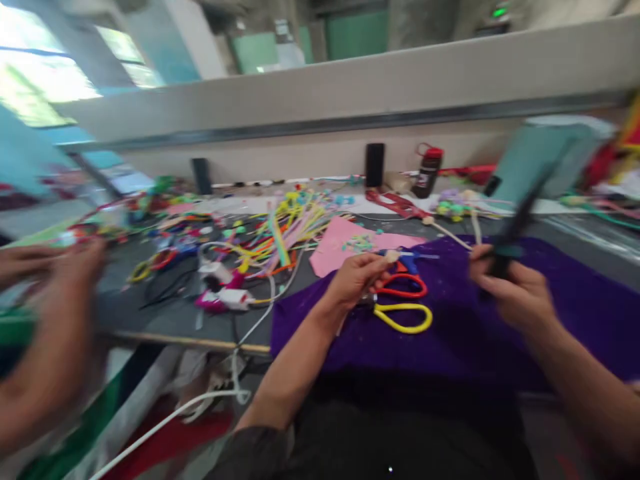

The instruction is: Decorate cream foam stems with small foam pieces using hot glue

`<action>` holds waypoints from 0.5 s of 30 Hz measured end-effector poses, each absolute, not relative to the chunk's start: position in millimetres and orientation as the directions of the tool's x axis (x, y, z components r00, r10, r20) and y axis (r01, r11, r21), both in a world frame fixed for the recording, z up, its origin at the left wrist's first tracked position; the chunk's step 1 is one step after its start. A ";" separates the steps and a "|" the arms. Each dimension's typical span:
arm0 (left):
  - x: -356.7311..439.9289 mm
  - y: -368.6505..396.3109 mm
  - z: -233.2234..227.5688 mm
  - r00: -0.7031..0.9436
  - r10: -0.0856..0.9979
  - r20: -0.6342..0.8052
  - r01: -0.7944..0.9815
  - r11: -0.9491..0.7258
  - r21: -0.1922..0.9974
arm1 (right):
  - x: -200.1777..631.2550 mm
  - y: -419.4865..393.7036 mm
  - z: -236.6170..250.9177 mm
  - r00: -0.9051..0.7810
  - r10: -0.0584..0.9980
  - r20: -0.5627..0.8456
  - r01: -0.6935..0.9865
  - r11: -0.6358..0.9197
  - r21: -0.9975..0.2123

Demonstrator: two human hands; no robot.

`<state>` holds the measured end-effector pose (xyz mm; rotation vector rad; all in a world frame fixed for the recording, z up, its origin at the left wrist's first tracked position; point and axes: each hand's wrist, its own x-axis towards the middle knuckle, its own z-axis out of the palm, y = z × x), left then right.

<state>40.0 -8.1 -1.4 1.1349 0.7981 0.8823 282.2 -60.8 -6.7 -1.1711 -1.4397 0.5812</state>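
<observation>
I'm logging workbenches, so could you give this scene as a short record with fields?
Left hand: holds a small pale piece
Right hand: holds a long dark object, too blurred to identify
Beneath: purple cloth
Near left hand: scissors, red and yellow handles
Beyond cloth: pink sheet, bottle
Far left: another person's hands

Daylight glared nearly white through the windows (45, 73) at upper left, while a soft shadow darkened the purple cloth (455, 320). Motion blur smeared the dark tool (516, 227) in the right hand (520, 293); the outer edges looked stretched.
</observation>
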 end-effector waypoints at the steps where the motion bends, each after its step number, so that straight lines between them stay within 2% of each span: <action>1: 39.4 -5.2 -1.0 0.436 0.897 -0.076 -0.187 0.173 0.967 | 285.9 -54.0 -6.5 0.085 0.881 0.466 0.316 0.419 -0.851; 3: 39.1 -2.1 -0.7 0.440 0.896 -0.057 -0.197 0.158 0.968 | 289.9 -45.0 -5.8 -0.039 0.865 0.500 0.307 0.487 -0.818; 8: 40.2 -7.8 1.9 0.360 0.933 0.003 -0.162 0.059 0.985 | 275.5 -46.4 -3.2 -0.260 0.835 0.485 0.270 0.545 -0.794; 15: 40.1 -6.9 4.0 0.316 0.949 0.013 -0.203 0.055 0.978 | 273.4 -52.4 -9.7 -0.336 0.815 0.473 0.183 0.549 -0.816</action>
